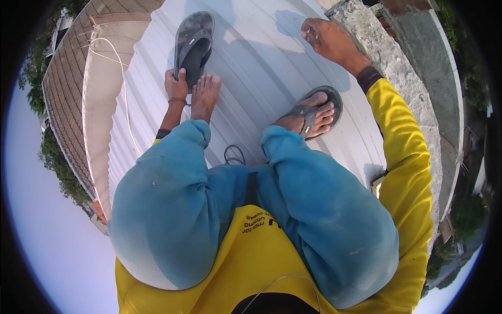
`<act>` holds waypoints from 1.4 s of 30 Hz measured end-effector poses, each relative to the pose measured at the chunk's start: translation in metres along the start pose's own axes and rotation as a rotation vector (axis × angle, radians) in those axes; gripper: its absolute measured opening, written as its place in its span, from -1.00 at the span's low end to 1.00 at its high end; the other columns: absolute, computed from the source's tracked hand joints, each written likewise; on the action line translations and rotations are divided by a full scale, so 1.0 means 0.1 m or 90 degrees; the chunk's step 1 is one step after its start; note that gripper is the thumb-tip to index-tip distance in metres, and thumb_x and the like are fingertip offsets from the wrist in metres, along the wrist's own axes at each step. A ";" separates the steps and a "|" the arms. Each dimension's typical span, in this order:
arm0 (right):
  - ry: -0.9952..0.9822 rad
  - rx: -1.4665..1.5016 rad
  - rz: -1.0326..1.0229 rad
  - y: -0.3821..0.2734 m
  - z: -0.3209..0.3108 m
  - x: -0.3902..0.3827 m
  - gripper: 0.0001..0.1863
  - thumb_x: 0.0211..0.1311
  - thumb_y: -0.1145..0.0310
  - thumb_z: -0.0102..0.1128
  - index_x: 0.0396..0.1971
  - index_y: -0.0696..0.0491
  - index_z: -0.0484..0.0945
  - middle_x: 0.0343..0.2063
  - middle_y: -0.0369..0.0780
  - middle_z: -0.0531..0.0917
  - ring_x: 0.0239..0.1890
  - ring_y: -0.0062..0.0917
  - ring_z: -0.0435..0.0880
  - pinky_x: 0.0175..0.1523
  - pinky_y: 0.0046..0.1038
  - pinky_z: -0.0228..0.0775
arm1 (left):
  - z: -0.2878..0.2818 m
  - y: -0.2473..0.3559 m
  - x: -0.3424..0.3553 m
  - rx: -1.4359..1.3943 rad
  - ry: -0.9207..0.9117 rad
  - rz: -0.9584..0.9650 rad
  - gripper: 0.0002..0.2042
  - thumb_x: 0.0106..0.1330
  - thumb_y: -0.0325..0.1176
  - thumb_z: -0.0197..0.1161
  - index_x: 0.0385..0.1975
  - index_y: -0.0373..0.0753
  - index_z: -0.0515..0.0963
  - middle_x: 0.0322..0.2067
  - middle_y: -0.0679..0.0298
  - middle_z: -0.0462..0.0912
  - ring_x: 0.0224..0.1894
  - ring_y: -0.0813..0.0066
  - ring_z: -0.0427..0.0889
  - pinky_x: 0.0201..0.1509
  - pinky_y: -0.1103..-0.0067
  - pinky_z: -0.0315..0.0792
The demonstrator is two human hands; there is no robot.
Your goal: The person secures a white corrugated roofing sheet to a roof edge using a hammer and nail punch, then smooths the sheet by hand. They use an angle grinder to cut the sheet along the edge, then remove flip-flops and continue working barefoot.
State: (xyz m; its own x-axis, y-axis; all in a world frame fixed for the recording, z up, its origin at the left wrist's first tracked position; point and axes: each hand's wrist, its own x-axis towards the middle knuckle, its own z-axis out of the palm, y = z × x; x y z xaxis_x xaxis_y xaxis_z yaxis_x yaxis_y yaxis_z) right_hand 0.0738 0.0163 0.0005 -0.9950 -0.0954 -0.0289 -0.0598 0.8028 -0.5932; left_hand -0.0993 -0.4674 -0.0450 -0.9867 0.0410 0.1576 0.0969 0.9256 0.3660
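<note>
My left hand (175, 86) grips the heel end of a dark grey flip-flop (194, 47), thumb on top of the footbed. Its toe end points away from me. My bare left foot (205, 94) is out of it, toes beside the heel. Up at the right, my right hand (334, 44) is held over the sheet's edge with fingers curled. Something small and whitish shows at its fingertips, too small to name. On my right foot (320, 112) is the matching flip-flop (336, 99). Both feet are over the pale corrugated metal sheet (251, 78).
Rough concrete wall (389, 63) runs along the right side of the sheet. A pale gutter-like ledge (99, 99) with a loose white cable (125, 97) borders the left, beyond it a brown tiled roof (65, 99). A thin dark loop (234, 155) lies between my legs.
</note>
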 end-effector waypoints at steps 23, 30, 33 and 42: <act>0.197 0.138 0.705 -1.02 0.64 -1.94 -0.44 0.51 -0.13 0.03 -0.16 0.19 0.52 -0.38 0.06 0.65 -0.30 -0.08 0.66 -0.15 -0.18 0.47 | -0.47 0.91 1.56 -0.163 -0.250 0.475 -0.56 0.45 -0.01 0.26 -0.01 -0.29 0.44 -0.29 0.06 0.62 -0.24 0.13 0.63 -0.10 0.34 0.50; 0.314 0.078 0.705 -1.34 0.99 -2.29 -0.54 0.53 0.02 0.07 -0.05 0.20 0.53 -0.25 0.03 0.63 -0.24 -0.14 0.64 -0.10 -0.22 0.46 | -0.26 0.58 0.77 -0.466 -0.462 0.164 -0.58 0.46 -0.01 0.29 -0.12 -0.32 0.47 -0.28 0.34 0.56 -0.20 0.61 0.47 -0.03 0.57 0.42; 0.412 -0.043 0.662 -1.55 1.29 -2.29 -0.54 0.54 0.10 0.07 0.14 0.19 0.44 -0.15 0.01 0.57 -0.08 -0.19 0.59 0.02 -0.24 0.43 | -0.06 0.47 0.41 -0.561 -0.501 0.086 -0.57 0.45 0.00 0.30 -0.13 -0.32 0.48 -0.27 0.34 0.57 -0.18 0.63 0.47 0.00 0.58 0.40; 0.439 0.343 0.872 -1.96 1.76 -2.36 -0.67 0.53 0.26 0.02 0.02 0.21 0.54 -0.36 -0.19 0.67 -0.34 -0.52 0.64 -0.19 -0.38 0.47 | 0.32 0.28 0.04 -0.468 -0.490 0.127 -0.54 0.40 -0.05 0.30 -0.09 -0.42 0.46 -0.24 0.09 0.60 -0.16 0.31 0.54 0.04 0.41 0.44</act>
State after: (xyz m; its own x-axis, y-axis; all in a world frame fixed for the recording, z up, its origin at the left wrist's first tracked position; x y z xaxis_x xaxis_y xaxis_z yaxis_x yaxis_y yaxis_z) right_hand 0.3347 -0.2223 -0.0179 -0.1307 0.8647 -0.4850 0.7384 -0.2415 -0.6297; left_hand -0.1047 -0.4291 -0.0635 -0.7370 0.6283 -0.2492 0.0662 0.4341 0.8984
